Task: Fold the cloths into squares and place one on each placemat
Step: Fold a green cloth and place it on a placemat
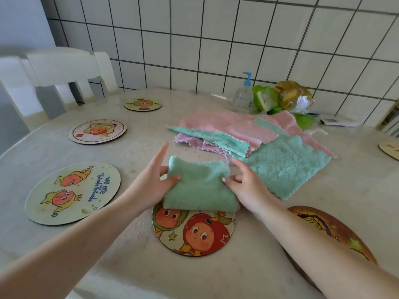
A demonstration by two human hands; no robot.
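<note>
Now, from the head view, we hold a folded mint-green cloth over the far edge of the nearest round placemat on the worktop. Our left hand grips its left side, thumb on top, index finger straight; our right hand pinches its right edge. Behind, unfolded pink and green cloths lie heaped, and another placemat sits bare to the left.

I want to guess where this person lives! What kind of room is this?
Probably a kitchen or dining corner in a home. The wall is covered in white tiles, a white chair stands at the table, and cartoon placemats are set out as for a meal.
</note>
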